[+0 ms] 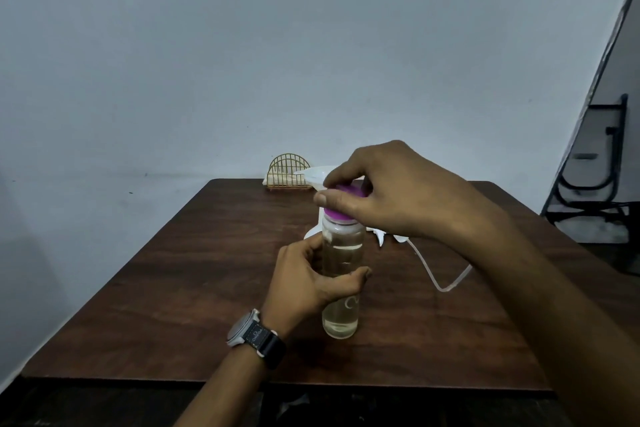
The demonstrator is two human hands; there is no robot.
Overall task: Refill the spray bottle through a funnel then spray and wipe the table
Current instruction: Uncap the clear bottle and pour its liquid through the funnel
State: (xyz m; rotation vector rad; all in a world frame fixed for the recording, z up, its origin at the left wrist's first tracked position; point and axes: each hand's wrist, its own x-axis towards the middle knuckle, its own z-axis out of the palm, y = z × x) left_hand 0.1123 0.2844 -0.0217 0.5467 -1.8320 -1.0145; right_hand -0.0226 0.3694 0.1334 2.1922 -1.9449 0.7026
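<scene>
Straps a watch (242,329) on the left wrist, band tag too blurred to read. Wraps the left hand (308,277) around the middle of the clear bottle (341,321), upright mid-worktop (173,270), pale liquid inside. Shows white lettering below the fingers, partly covered, unreadable. Behind: gold wire holder (289,172), white funnel (317,173). Pinches the purple cap (346,191) atop the bottle with the right hand (391,191). Further right, lying flat: spray tube (430,274).

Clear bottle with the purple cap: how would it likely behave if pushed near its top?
Tall and narrow, the clear bottle would probably tip rather than slide. Liquid fills it nearly to the shoulder, so it is likely heavy for its size. Its smooth wall may slip in the grip of the left hand.
</scene>
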